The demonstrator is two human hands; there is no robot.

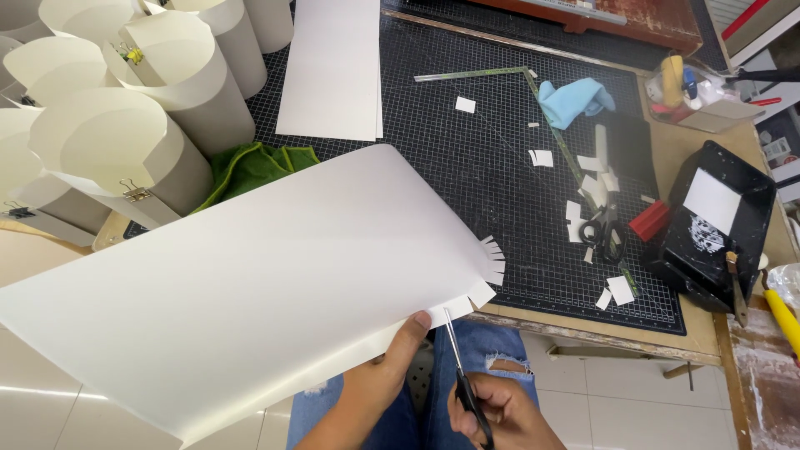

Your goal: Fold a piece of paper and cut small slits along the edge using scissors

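Scissors (pixel 465 379) are working right at the bottom of the view, gripped in the right hand (pixel 500 417), whose fingers are closed through the black handles while the blades are pointing up toward the near edge of a big white sheet (pixel 250 275). Just to the left of that hand, the left hand (pixel 387 371) is pinching the sheet, thumb pressing on top of the paper and the other fingers hidden underneath. The sheet itself is bowing upward and stretching far out to the left of both hands. Directly above the scissor tips, its end is showing a fringe of short cut tabs (pixel 490 267). Beyond the hands, a black gridded cutting mat (pixel 500 167) is carrying scattered white scraps (pixel 543 157), a second pair of scissors (pixel 602 233) and a blue cloth (pixel 575 98). Further right of the right hand, a black tray (pixel 712 229) is sitting at the mat's edge. Away to the far left, rolled paper cylinders (pixel 125 150) held with binder clips are standing together, a green cloth (pixel 250 167) lying beside them.
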